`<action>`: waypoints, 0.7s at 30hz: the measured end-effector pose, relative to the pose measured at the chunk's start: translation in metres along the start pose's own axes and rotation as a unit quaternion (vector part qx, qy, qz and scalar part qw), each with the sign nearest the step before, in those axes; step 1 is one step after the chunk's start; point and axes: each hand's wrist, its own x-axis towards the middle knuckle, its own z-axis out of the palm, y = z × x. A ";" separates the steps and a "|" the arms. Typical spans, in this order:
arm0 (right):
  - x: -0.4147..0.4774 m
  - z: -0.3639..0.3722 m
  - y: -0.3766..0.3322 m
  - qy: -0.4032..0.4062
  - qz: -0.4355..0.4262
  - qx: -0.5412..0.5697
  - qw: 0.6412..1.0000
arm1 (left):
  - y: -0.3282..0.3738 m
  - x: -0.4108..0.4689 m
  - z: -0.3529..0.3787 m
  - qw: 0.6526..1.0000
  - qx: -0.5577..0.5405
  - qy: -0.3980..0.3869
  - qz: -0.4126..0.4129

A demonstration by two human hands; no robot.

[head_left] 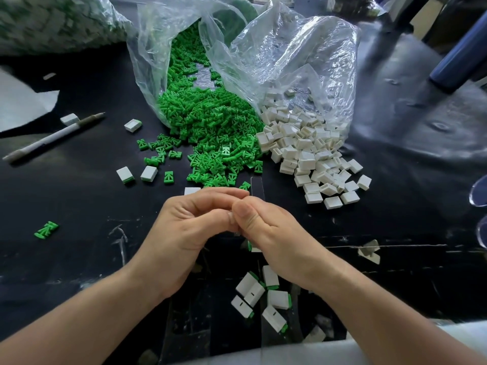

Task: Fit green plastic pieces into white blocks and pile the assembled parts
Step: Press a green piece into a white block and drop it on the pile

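Lying nearest, below the wrists: a small pile of assembled parts (259, 296), smooth white rectangular blocks with green edges peeking out, scattered loosely on the matte black counter (79, 196). Meeting just above that pile: left hand (184, 227) and right hand (266, 230), fingertips pressing together, both curling closed around something too hidden to identify; whether a piece is gripped, impossible to tell. Peeking from beneath the right hand: a sliver of white and green. Resting off to the left of the left hand: one stray green piece (46, 229), flat and arrow-shaped with ribs. Lying just beyond the fingertips: a narrow clear strip (257, 188) and a white block partly hidden behind the left hand. Sitting further left and beyond: two white blocks (137, 174) with green rims, then a white pen (52, 137) lying diagonally with a block beside it. Spilling beyond the hands: a dense heap of green plastic pieces (208, 127), glossy and branching, pouring from a crinkled transparent plastic bag (158, 48). Spilling beyond and right of the right hand: hollow, open-faced white blocks (313, 154), boxy and matte, tumbling from a second wrinkled clear bag (303, 54). Sitting farthest left: another filled bag (52, 19), blurry.
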 end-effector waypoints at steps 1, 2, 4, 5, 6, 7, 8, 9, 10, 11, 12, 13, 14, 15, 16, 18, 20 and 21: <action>0.000 0.000 -0.002 -0.005 0.001 0.017 1.000 | 0.000 0.000 0.000 1.000 -0.004 0.001 -0.003; 0.000 0.000 -0.003 -0.009 0.001 0.033 0.999 | 0.000 0.000 0.000 1.000 -0.006 0.000 -0.007; 0.002 -0.002 -0.001 -0.012 0.002 0.029 0.999 | 0.002 0.001 -0.001 1.000 -0.012 -0.010 -0.006; 0.003 -0.003 0.000 -0.013 0.000 0.007 1.000 | 0.003 0.001 0.000 1.000 -0.018 -0.019 -0.002; 0.003 -0.004 0.000 -0.014 -0.006 -0.013 1.000 | 0.004 0.001 0.000 0.999 -0.022 -0.029 0.003; 0.003 -0.005 -0.001 -0.008 -0.013 -0.025 1.000 | 0.005 0.000 -0.001 0.999 -0.023 -0.034 0.006; 0.003 -0.005 -0.001 0.002 -0.020 -0.032 0.999 | 0.005 0.001 -0.002 0.999 -0.021 -0.030 0.006; 0.003 -0.007 -0.002 0.015 -0.025 -0.040 0.999 | 0.004 0.001 -0.003 1.000 -0.015 -0.019 0.003; 0.002 -0.008 -0.003 0.031 -0.030 -0.052 0.998 | 0.004 0.002 -0.004 1.000 -0.011 -0.006 0.000; 0.002 -0.010 -0.003 0.047 -0.033 -0.067 0.996 | 0.003 0.002 -0.005 1.000 -0.008 0.006 -0.004; 0.003 -0.013 -0.002 0.068 -0.035 -0.085 0.993 | 0.003 0.003 -0.006 1.000 -0.008 0.013 -0.007; 0.004 -0.016 -0.001 0.089 -0.035 -0.106 0.990 | 0.003 0.003 -0.006 1.000 -0.006 0.017 -0.010; 0.004 -0.019 0.000 0.108 -0.035 -0.131 0.985 | 0.004 0.003 -0.005 1.000 -0.004 0.019 -0.014; 0.005 -0.023 0.002 0.129 -0.034 -0.158 0.978 | 0.004 0.003 -0.004 1.000 0.001 0.022 -0.017; 0.006 -0.028 0.005 0.151 -0.032 -0.185 0.971 | 0.004 0.002 -0.004 0.999 0.012 0.024 -0.020; 0.008 -0.040 0.010 0.200 -0.030 -0.248 0.947 | 0.004 0.000 -0.002 0.998 0.051 0.013 -0.021; 0.010 -0.051 0.015 0.245 -0.019 -0.305 0.920 | 0.005 -0.002 0.000 0.996 0.084 -0.011 -0.025; 0.010 -0.056 0.016 0.262 -0.010 -0.325 0.909 | 0.005 -0.003 0.000 0.994 0.098 -0.023 -0.029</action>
